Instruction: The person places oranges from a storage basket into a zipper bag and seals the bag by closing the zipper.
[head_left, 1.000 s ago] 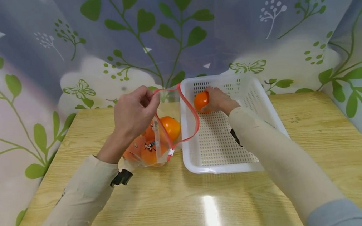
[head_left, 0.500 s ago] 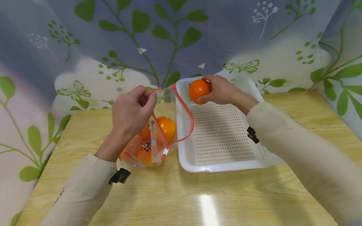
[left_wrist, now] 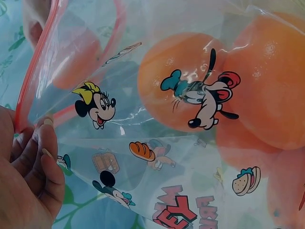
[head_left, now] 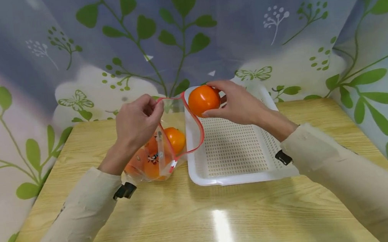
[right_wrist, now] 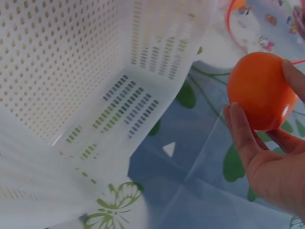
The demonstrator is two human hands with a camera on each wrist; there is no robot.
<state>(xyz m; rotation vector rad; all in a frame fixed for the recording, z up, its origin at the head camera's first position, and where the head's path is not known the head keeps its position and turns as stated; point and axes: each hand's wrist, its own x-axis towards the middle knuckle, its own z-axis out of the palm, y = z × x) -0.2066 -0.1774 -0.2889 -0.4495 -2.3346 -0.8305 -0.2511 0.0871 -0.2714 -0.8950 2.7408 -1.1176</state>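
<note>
My left hand (head_left: 133, 122) pinches the red zip edge of a clear zip bag (head_left: 165, 154) printed with cartoon figures, and its mouth gapes toward the right. Several orange persimmons (left_wrist: 183, 71) lie inside the bag, seen through the plastic in the left wrist view. In my right hand (head_left: 239, 101) is another smooth persimmon (head_left: 204, 101), held between thumb and fingers just right of the bag's mouth, above the basket's left rim. The right wrist view shows fingertips (right_wrist: 238, 117) against this persimmon (right_wrist: 261, 90). The left thumb's far side is partly hidden in the head view.
A white perforated plastic basket (head_left: 242, 178) stands right of the bag on the wooden table (head_left: 175, 222). Behind the table hangs a leaf-patterned cloth (head_left: 237, 25). The slider (head_left: 173, 163) sits at the bag's near corner.
My right hand has lifted the persimmon out of the basket and carried it up and left to the bag's mouth. The left hand keeps its hold on the bag edge.
</note>
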